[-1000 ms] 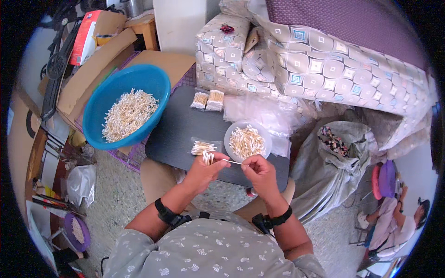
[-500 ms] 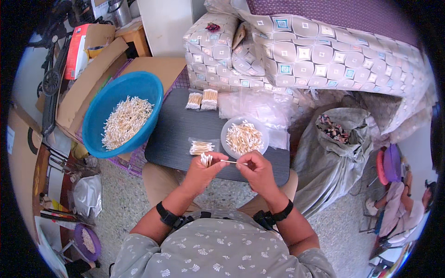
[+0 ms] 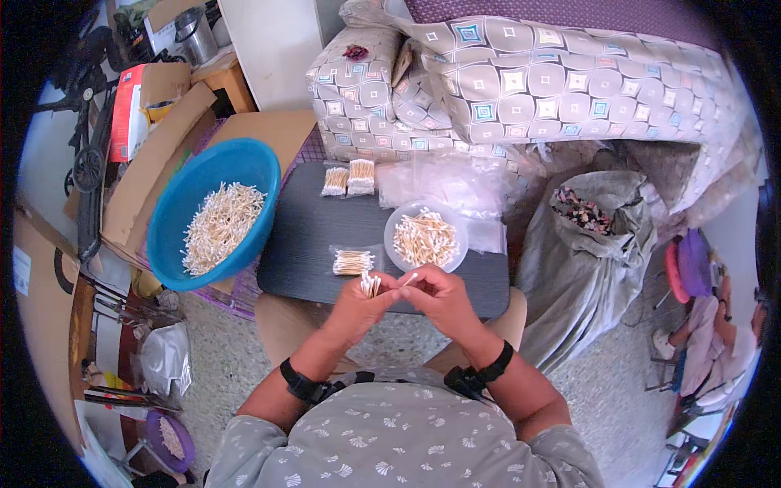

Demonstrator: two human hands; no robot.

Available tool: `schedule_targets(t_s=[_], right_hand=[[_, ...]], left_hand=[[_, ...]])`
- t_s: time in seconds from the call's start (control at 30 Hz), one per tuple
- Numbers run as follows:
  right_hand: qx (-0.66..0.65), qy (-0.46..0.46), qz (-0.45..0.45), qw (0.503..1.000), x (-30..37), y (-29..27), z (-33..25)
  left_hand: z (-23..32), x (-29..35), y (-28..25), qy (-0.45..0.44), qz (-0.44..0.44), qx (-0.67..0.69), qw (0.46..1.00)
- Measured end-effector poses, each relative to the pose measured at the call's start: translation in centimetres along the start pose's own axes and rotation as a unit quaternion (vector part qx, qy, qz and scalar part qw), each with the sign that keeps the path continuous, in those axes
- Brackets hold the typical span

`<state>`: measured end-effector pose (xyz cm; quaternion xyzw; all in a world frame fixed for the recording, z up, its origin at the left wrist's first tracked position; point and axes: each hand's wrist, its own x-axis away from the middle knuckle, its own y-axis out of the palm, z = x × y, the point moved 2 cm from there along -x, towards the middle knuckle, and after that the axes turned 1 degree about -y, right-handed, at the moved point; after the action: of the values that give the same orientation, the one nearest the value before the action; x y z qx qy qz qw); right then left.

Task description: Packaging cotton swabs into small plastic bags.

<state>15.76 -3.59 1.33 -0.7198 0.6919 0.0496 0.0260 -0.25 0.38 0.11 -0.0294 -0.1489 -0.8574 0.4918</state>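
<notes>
My left hand (image 3: 356, 314) is closed around a small bunch of cotton swabs (image 3: 370, 285), their white tips pointing up. Close beside it, my right hand (image 3: 446, 306) pinches a single cotton swab (image 3: 410, 279) near the left fingertips. Both hands are over the near edge of a dark table (image 3: 305, 224). Just beyond them stands a white plastic bowl (image 3: 464, 241) of loose swabs. A clear bag holding swabs (image 3: 353, 262) lies to its left. Farther back are two packed bundles, a smaller one (image 3: 334, 181) and a larger one (image 3: 361, 176).
A large blue basin (image 3: 163, 244) with many swabs stands left of the table, near cardboard (image 3: 163, 154). Clear plastic bags (image 3: 439, 183) lie at the table's back right. On the right stands a grey sack (image 3: 569, 276); a patterned sofa (image 3: 553, 89) is behind. Another person sits far right.
My right hand has moved slightly closer to the left. The swab, which lay level between both hands, now tilts upward in my right fingers. The whole view has shifted slightly.
</notes>
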Motion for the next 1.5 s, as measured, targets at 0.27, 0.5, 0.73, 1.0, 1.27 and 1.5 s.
schedule_targets(t_s=[0.27,0.5,0.73,1.0,1.27,1.5], right_hand=[[0.136,-0.051,-0.004,0.989,-0.1,-0.1,-0.5],[0.158,-0.011,-0.063,0.985,0.5,0.3,0.4],[0.145,0.017,-0.056,0.988,0.5,0.3,0.8],[0.061,0.031,-0.053,0.996,1.0,0.3,2.4],[0.086,0.030,-0.024,0.996,0.7,0.4,2.8],[0.002,0.047,-0.031,0.998,0.2,0.9,3.8]], left_hand=[[1.3,0.8,0.2,-0.018,0.046,0.009,0.999],[1.2,0.6,0.2,-0.010,0.004,0.008,1.000],[0.2,0.1,0.2,0.011,0.005,0.015,1.000],[0.1,0.3,-0.5,-0.026,0.015,0.115,0.993],[-0.1,0.0,-0.2,-0.027,-0.004,0.041,0.999],[-1.2,-0.6,-0.4,0.005,-0.031,0.060,0.998]])
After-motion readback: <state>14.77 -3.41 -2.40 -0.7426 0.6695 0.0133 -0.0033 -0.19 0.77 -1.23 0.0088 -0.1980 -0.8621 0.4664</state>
